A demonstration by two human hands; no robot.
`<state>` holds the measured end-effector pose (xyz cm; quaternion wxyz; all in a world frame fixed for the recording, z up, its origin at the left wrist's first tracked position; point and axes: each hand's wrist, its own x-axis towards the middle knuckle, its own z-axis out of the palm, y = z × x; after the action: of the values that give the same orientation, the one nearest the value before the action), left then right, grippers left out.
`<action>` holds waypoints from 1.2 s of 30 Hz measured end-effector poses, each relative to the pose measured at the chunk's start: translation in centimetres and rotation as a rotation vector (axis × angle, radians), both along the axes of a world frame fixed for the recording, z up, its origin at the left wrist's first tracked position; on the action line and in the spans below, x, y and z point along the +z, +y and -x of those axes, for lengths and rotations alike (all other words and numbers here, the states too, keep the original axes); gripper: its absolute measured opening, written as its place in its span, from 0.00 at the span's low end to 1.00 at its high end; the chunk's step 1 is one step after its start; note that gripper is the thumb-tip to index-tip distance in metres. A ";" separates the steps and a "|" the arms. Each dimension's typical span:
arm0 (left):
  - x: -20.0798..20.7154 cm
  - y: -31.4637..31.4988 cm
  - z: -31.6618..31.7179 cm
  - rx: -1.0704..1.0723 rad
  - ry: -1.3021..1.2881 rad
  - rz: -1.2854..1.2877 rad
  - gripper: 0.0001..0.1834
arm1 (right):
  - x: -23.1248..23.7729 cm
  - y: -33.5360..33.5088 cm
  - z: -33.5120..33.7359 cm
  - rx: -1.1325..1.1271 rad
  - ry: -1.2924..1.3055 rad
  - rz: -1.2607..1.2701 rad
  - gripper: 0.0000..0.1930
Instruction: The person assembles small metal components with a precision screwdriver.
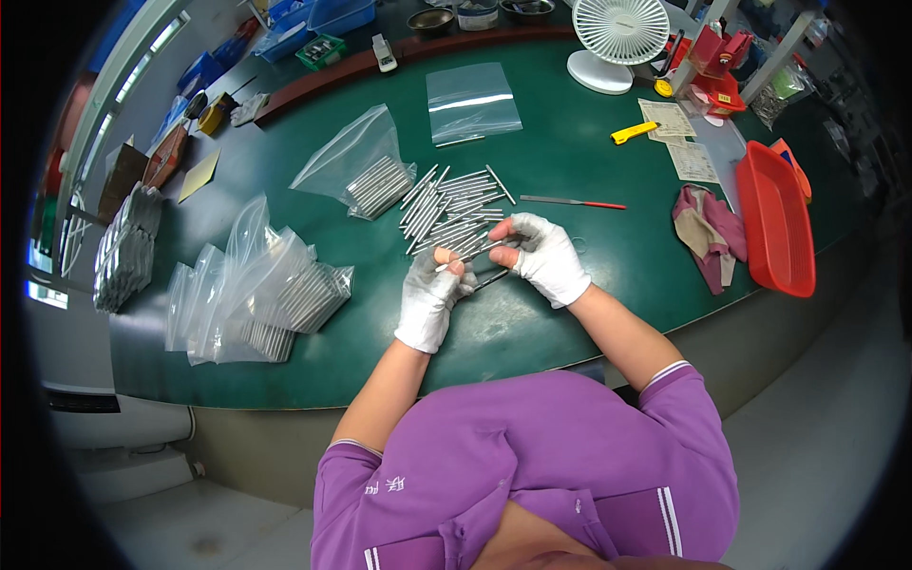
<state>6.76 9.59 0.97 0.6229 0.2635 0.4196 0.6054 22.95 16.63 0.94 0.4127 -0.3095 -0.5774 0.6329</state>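
Observation:
Both my hands wear white gloves with some fingertips bare. Between them they hold a thin metal rod (482,252), slanted up to the right. My left hand (427,299) pinches its lower left end, and my right hand (546,258) grips the other end with thumb and fingers. A second, darker rod (491,279) shows just below, between the hands; which hand it rests in is unclear. Just beyond my fingers lies a loose pile of metal rods (456,201). A needle file with a red handle (575,202) lies to the right of the pile.
A part-filled zip bag of rods (378,185) and a flat zip bag (472,103) lie beyond the pile. Several filled bags (309,296) sit left on the green table (608,323). Rightward are a cloth (710,236), red tray (777,218), yellow cutter (634,133) and fan (619,38).

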 end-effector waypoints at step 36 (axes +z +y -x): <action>0.5 1.2 1.1 -0.136 -0.196 0.087 0.14 | 0.0 13.8 -14.2 -0.731 -0.684 -0.381 0.21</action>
<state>5.64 10.84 1.46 0.7112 0.2035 0.3636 0.5662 37.11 30.44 0.98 0.4433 -0.5988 -0.6380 0.1946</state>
